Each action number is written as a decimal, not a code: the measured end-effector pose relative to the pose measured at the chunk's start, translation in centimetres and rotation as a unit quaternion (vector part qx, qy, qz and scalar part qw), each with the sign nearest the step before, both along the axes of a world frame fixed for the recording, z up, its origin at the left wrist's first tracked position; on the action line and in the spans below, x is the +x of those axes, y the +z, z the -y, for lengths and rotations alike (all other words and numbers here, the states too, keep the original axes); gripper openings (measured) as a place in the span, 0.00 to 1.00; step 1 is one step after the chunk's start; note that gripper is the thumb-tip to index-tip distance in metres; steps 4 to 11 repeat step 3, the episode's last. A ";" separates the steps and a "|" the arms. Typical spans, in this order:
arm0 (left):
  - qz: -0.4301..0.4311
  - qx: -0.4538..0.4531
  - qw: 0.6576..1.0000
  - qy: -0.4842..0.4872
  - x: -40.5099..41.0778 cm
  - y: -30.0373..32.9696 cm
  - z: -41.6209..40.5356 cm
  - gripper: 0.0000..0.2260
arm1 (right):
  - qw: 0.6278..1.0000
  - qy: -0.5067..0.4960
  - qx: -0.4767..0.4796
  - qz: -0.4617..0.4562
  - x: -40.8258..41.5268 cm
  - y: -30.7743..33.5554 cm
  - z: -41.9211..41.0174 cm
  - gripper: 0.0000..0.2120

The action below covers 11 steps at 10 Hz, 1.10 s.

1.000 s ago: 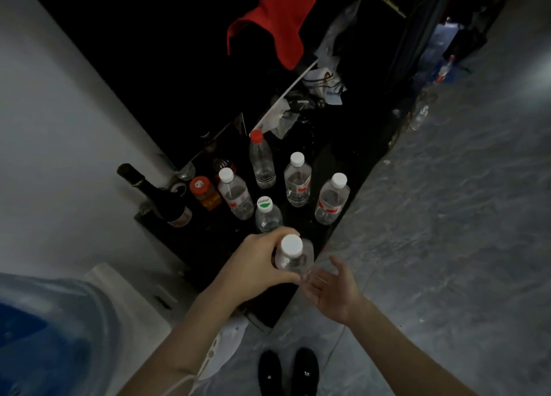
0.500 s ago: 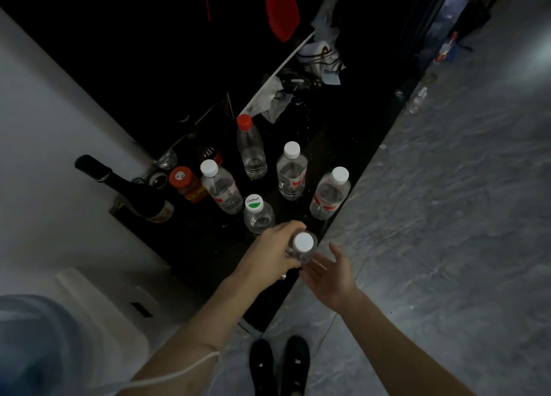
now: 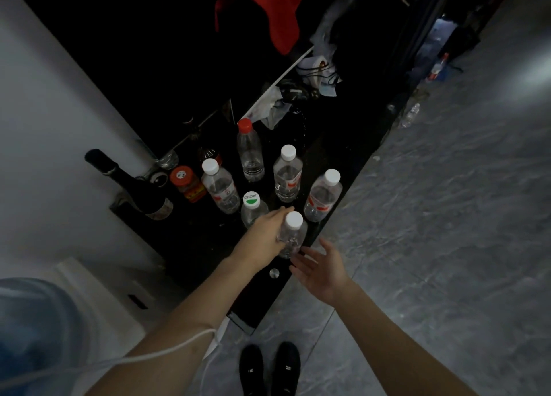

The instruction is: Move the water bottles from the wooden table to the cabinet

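Note:
My left hand [image 3: 267,231] grips a clear water bottle with a white cap [image 3: 292,234], held upright at the near end of the black cabinet top [image 3: 208,246]. My right hand [image 3: 320,266] hovers open just right of and below the bottle, palm up, fingers near its base. Several more water bottles stand on the cabinet behind it: a green-and-white capped one [image 3: 252,208], a white-capped one at the right edge [image 3: 323,196], another white-capped one [image 3: 287,173], one on the left [image 3: 220,187] and a red-capped one [image 3: 250,149].
A dark wine bottle [image 3: 131,184], an orange-lidded jar [image 3: 187,184] and a glass [image 3: 167,158] stand at the cabinet's left end. Crumpled paper and cables [image 3: 298,91] lie further back. A water dispenser jug [image 3: 35,327] is at lower left. Grey floor [image 3: 432,217] lies right.
My left hand has carried the white-capped bottle forward over the cabinet's near end, closer to the standing bottles. My right hand stays open just beside it.

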State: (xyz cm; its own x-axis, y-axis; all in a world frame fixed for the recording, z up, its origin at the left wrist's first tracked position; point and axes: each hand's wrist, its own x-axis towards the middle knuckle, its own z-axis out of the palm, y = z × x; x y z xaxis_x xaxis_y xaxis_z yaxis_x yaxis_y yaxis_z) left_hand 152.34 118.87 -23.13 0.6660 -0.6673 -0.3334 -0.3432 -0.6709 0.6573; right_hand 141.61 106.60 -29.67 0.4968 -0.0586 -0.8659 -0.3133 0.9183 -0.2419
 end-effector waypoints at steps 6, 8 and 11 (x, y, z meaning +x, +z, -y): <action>0.081 0.097 0.992 0.006 -2.7 1.8 -2.1 0.23 | 0.998 0.063 -0.008 0.013 -1.5 2.3 -0.5 0.32; 0.081 0.097 0.992 0.006 -2.7 1.8 -2.1 0.23 | 0.998 0.063 -0.008 0.013 -1.5 2.3 -0.5 0.32; 0.081 0.097 0.992 0.006 -2.7 1.8 -2.1 0.23 | 0.998 0.063 -0.008 0.013 -1.5 2.3 -0.5 0.32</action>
